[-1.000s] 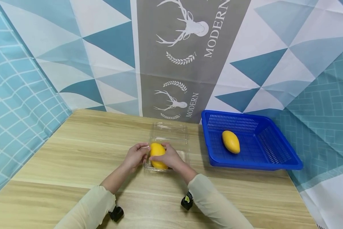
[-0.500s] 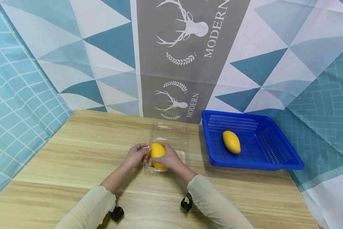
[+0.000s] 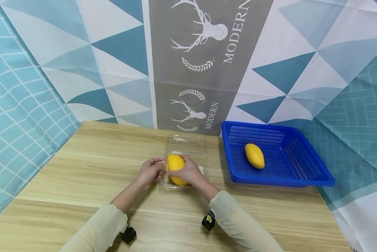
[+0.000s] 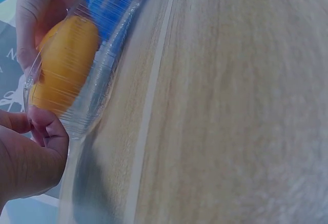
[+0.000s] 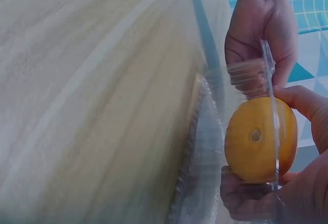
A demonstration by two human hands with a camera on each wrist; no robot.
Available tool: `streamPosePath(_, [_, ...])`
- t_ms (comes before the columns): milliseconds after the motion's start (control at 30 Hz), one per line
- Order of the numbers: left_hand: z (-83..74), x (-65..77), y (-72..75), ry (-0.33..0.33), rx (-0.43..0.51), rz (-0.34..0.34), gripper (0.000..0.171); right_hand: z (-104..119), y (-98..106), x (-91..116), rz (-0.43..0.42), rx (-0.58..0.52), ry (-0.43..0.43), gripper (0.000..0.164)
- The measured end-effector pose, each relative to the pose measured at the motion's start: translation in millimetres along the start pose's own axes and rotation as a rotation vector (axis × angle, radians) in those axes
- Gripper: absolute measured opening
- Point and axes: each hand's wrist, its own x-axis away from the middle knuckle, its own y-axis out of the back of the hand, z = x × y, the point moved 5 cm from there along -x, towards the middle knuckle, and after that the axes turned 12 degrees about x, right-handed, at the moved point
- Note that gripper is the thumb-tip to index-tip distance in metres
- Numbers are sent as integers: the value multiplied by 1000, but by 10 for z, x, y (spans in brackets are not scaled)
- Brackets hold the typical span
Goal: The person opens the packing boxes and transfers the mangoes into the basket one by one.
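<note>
A yellow mango (image 3: 176, 163) lies inside the clear plastic clamshell box (image 3: 168, 183), whose lid (image 3: 187, 144) stands open toward the wall. My right hand (image 3: 190, 170) grips this mango from the right, thumb across its near side. At the box's left rim, my left hand (image 3: 149, 171) pinches the plastic edge between thumb and fingers. From the left wrist, the mango (image 4: 72, 62) shows through the ribbed clear wall, and the left hand's thumb and fingers meet at the rim. In the right wrist view the mango's stem end (image 5: 255, 135) faces the camera, with fingers around it.
A blue perforated plastic basket (image 3: 281, 182) stands to the right against the wall, with a second mango (image 3: 254, 156) in it. Patterned cloth (image 3: 125, 70) covers the walls behind the wooden table (image 3: 81, 168).
The right hand has shifted the mango slightly to the right within the box. The left hand stays at the rim, and the basket has not moved.
</note>
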Motion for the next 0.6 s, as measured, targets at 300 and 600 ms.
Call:
streamPosePath(300, [9,4,-5,-5,5,-6,41,13,142,43,-13,51,-2,90])
streamPosePath(600, [11,-7,-8,-3,9,-9,41,0,311,61,-27,92,-8,89])
